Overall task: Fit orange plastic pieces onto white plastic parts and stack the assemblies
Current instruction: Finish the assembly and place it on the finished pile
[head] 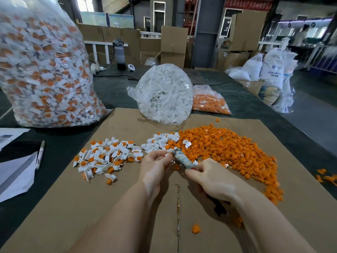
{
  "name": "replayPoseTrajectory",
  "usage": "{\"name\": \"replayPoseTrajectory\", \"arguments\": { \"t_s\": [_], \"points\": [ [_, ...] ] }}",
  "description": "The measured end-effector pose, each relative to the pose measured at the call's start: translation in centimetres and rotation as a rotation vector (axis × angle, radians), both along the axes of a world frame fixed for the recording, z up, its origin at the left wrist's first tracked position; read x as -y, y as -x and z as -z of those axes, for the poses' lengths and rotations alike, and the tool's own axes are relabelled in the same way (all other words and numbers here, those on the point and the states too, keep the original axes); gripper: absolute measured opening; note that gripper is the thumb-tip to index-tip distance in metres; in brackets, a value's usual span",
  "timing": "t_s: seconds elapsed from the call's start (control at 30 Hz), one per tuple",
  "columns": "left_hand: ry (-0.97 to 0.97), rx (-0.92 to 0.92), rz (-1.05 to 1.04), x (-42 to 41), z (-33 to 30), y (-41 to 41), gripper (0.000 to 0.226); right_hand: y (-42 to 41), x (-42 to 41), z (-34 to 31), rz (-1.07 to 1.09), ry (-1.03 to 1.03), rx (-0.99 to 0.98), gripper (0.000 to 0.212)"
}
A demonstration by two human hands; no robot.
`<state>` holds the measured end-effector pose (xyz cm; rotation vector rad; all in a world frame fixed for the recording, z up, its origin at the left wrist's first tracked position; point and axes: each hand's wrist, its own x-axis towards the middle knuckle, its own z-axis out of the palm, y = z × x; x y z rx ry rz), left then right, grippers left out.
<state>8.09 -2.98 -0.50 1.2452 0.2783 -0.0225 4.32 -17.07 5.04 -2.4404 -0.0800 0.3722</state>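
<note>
- two bare hands work over the cardboard sheet (127,207) laid on the dark bench (113,92), near the sheet's middle.
- the left hand (155,168) has its fingers curled, pinching a small white part (166,155) at the fingertips.
- the right hand (209,177) is curled round a patterned cylindrical tool (182,159); its long axis runs from the right hand up and leftward, tip meeting the white part.
- a dark handle end (218,207) sticks out below the right wrist.
- three heaps lie on the cardboard: finished white-and-orange assemblies (107,157) toward its left edge, a small heap of loose white parts (160,141) just beyond the hands, and a broad spread of orange pieces (228,152) toward the right edge.
- too many pieces to count; a single orange piece (196,229) lies near the front edge.
- three clear bags stand along the cardboard's far edge: a big bag of assemblies (42,70) at the left, a bag of white parts (164,95) in the middle, a bag of orange pieces (209,101) beside it.
- a marker (40,154) and papers (16,172) lie at the bench's left edge.
</note>
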Motion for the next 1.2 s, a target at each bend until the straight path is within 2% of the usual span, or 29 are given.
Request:
{"name": "replayPoseTrajectory", "arguments": {
  "t_s": [0.27, 0.4, 0.47, 0.57, 0.63, 0.77, 0.83, 0.9, 1.03, 1.2],
  "points": [
    [0.008, 0.005, 0.004, 0.1, 0.1, 0.3, 0.013, 0.3, 0.0, 1.3, 0.043, 0.024, 0.111, 0.034],
    [0.007, 0.013, -0.008, 0.1, 0.0, 0.4, 0.014, 0.3, 0.8, 2.0, 0.122, -0.027, 0.166, 0.035],
    [-0.046, 0.052, -0.007, 0.0, 0.3, 0.6, 0.014, 0.0, 1.4, 2.3, 0.223, 0.081, 0.256, 0.037],
    [-0.356, 0.169, 0.034, 0.0, 0.9, 0.8, 0.012, -0.6, 2.7, 2.9, 0.346, 0.403, 0.416, 0.040],
    [-0.475, 0.226, 0.077, 0.0, 1.2, 0.9, 0.016, -1.1, 3.5, 3.6, 0.356, 0.597, 0.471, 0.042],
    [-0.616, 0.293, 0.102, 0.0, 1.4, 1.0, 0.021, -1.4, 4.4, 5.0, 0.342, 0.810, 0.437, 0.058],
    [-0.664, 0.318, 0.119, 0.0, 1.5, 1.0, 0.023, -1.2, 4.1, 5.2, 0.341, 0.866, 0.492, 0.061],
    [-0.701, 0.331, 0.131, 0.1, 1.5, 0.9, 0.024, -1.2, 3.0, 5.3, 0.263, 0.705, 0.616, 0.050],
    [-0.736, 0.370, 0.139, 0.3, 1.4, 0.9, 0.022, -0.7, -0.2, 6.0, -0.033, 0.154, 0.848, 0.026],
    [-0.653, 0.309, 0.206, -0.1, 1.5, 1.6, 0.030, -0.4, -1.4, 7.4, 0.019, -0.002, 0.873, 0.008]
  ]
}}
